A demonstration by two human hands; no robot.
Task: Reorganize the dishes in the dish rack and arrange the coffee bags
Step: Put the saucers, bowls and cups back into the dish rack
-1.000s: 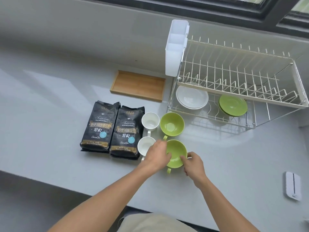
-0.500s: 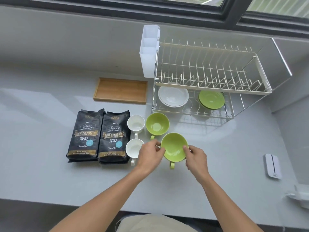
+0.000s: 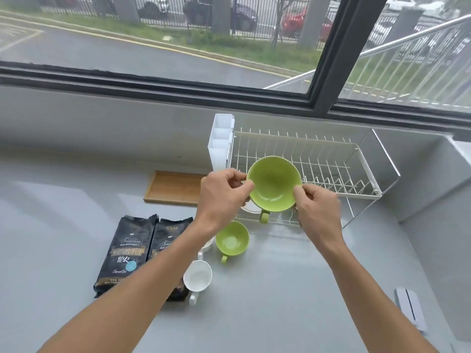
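Grey counter [image 3: 280,289] below, green cup [image 3: 274,187] (both hands) beside rack [image 3: 331,159].

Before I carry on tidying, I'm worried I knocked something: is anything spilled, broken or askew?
Nothing stands out. Both hands pinch the green cup by its rim; the other green cup and white cup sit upright, and the coffee bags lie flat.
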